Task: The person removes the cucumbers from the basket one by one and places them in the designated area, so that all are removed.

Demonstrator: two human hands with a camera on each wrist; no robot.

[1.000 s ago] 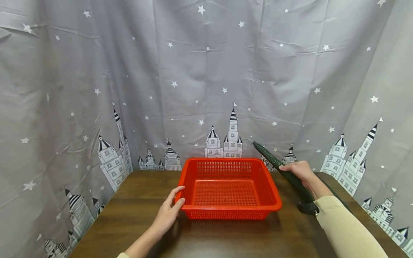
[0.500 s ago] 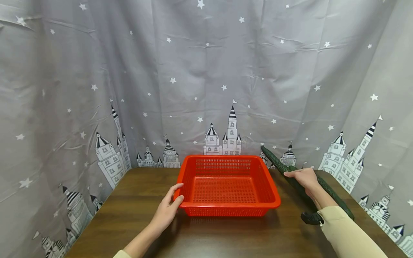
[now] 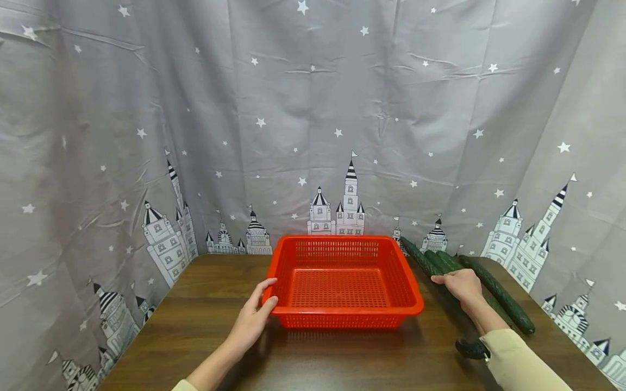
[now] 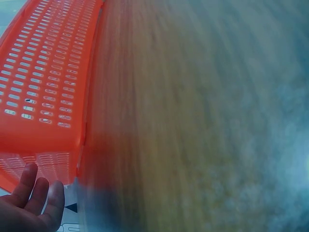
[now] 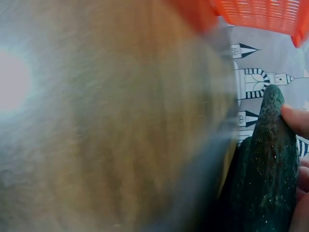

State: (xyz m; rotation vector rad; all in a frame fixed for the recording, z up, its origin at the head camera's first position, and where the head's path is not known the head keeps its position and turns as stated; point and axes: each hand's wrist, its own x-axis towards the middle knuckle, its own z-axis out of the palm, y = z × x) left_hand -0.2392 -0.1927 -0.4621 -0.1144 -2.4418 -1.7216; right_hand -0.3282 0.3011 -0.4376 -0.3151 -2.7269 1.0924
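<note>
My left hand (image 3: 251, 312) is at the left rim of a red plastic basket (image 3: 349, 310), index finger and thumb on the rim. In the left wrist view, the other fingers (image 4: 29, 191) reach below the rim beside the perforated wall. To the right of the basket, my right hand (image 3: 462, 285) grips a long dark green cucumber (image 3: 417, 257), which slants away toward the curtain. The right wrist view shows this cucumber (image 5: 268, 169) close up, with the thumb near its far end. Several more cucumbers (image 3: 504, 296) lie beside and behind the hand, partly hidden by it.
A brown wooden table (image 3: 205, 304) bears everything. Behind and around it hangs a grey curtain (image 3: 274, 141) printed with stars and castles. A black device (image 3: 471, 348) sits at the right wrist.
My right hand has lowered the cucumber and shifted it slightly right, down among other cucumbers that now show more. The left hand stays on the basket rim.
</note>
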